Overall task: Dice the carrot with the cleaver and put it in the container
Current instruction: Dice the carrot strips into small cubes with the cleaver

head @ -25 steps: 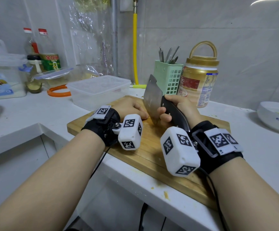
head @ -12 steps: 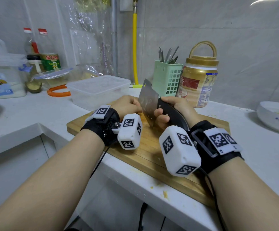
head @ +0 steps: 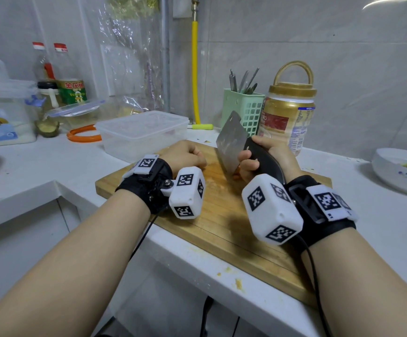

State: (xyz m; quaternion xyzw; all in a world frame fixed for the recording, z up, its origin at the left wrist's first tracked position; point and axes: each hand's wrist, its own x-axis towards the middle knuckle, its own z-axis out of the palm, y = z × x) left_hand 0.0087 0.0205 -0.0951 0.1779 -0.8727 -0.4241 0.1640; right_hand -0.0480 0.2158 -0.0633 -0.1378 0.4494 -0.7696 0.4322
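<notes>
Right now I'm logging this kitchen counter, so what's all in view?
cutting board: one, wooden, counter edge
cleaver: one, steel blade, dark handle, above the board
container: one, clear plastic, behind the board
utensil basket: one, green, by the wall
jar: one, gold lid, right of the basket
bowl: one, white, far right
oil bottles: two, red caps, back left
carrot: not visible
left hand: curled, on the board
right hand: grips the cleaver handle
</notes>
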